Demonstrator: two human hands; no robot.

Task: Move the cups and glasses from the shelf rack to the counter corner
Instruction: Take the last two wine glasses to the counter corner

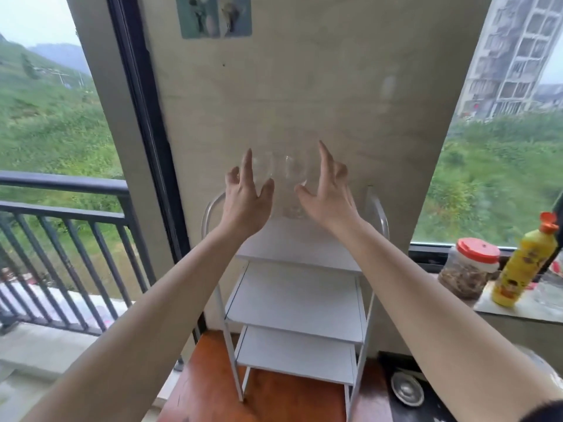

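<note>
A white shelf rack [297,300] with three tiers stands against the wall. On its top tier stand two clear glasses, faint and blurred: the left glass [262,166] and the right glass [293,181]. My left hand [247,193] is raised beside the left glass with its fingers spread. My right hand [330,193] is beside the right glass, fingers also apart. I cannot tell whether either hand touches a glass. The counter corner [515,313] lies at the right, below the window.
On the counter stand a clear jar with a red lid [469,269], a yellow bottle with an orange cap [522,263] and some clear glassware [548,295]. A dark window frame [146,117] and a balcony railing [61,208] are at the left. A round metal object [406,388] lies on the floor.
</note>
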